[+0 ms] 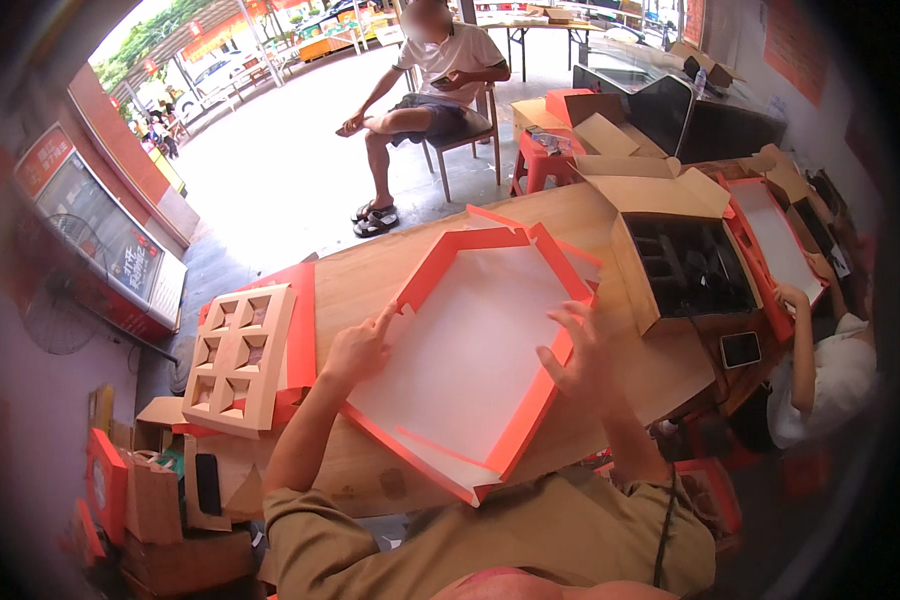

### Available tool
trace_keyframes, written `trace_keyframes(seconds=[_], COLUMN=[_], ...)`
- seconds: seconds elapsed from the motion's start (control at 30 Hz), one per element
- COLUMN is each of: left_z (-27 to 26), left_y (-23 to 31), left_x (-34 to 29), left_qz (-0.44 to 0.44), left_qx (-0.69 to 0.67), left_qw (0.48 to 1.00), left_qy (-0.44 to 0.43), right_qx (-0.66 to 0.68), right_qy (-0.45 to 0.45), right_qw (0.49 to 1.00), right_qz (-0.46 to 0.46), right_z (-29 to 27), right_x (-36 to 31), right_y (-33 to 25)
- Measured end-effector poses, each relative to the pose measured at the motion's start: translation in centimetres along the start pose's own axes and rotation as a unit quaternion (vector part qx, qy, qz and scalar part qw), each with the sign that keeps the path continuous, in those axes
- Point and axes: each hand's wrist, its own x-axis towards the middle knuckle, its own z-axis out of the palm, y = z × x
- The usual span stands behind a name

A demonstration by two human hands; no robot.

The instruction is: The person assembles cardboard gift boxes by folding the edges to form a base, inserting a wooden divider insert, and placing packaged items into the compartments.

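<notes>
A red cardboard gift box [465, 340], white inside, lies on the wooden table in front of me. Its far and right walls stand up, and a narrow strip is folded inward along the near edge. My left hand [358, 348] grips the left wall near the far-left corner, fingers closed over the edge. Over the right wall is my right hand [577, 352], its fingers spread and slightly curled, with nothing held in them. Another red card piece shows partly beneath the box at its far right corner.
To the left, a beige insert [238, 360] with several compartments lies on red card. An open brown carton [685, 265] and a phone [740, 349] sit at right. A co-worker [825, 380] handles another red box [775, 240]. Beyond the table [370, 262], a person sits on a chair [467, 140].
</notes>
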Motion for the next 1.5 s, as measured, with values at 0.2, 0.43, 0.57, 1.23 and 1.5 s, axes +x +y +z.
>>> trace_keyframes(seconds=[0.2, 0.43, 0.57, 1.23, 1.5], left_z=[0.6, -0.2, 0.4, 1.5, 0.2], left_y=[0.3, 2.1, 2.9, 3.2, 2.4], left_x=[-0.6, -1.8, -3.1, -3.9, -5.2], left_qz=[-0.021, -0.066, -0.068, 0.186, 0.202], left_qx=[0.006, 0.02, 0.002, -0.063, -0.222], left_qw=[1.0, 0.996, 0.997, 0.979, 0.954], left_qy=[-0.008, -0.05, -0.041, 0.05, -0.015], right_qx=[0.001, 0.016, 0.02, 0.021, -0.01], right_qy=[-0.124, -0.235, -0.251, -0.477, -0.438], right_qw=[0.952, 0.894, 0.89, 0.857, 0.882], right_qz=[-0.281, -0.382, -0.381, -0.192, -0.173], right_z=[1.3, 2.9, 2.1, 0.8, 1.9], right_x=[-6.2, -4.4, -2.5, -4.1, -5.0], right_y=[1.0, 4.2, 5.5, -1.1, -1.2])
